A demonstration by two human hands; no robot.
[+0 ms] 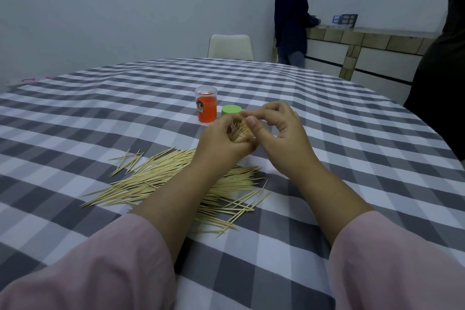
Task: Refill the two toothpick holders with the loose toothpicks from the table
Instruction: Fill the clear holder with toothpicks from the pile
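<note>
My left hand (221,141) grips a clear toothpick holder (237,133) tilted toward me, its mouth packed with toothpicks. My right hand (279,131) is at the holder's mouth, thumb and curled fingers pinching the toothpick ends. A green lid (231,110) lies on the cloth just behind my hands. An orange toothpick holder (206,104) with a clear cap stands upright to the lid's left. A wide pile of loose toothpicks (156,178) lies on the checked tablecloth under and around my forearms.
The round table (352,148) wears a grey-and-white checked cloth. A pale chair (230,46) stands at its far side. A person in dark clothes (292,22) stands at a counter at the back right. A dark shape (442,78) fills the right edge.
</note>
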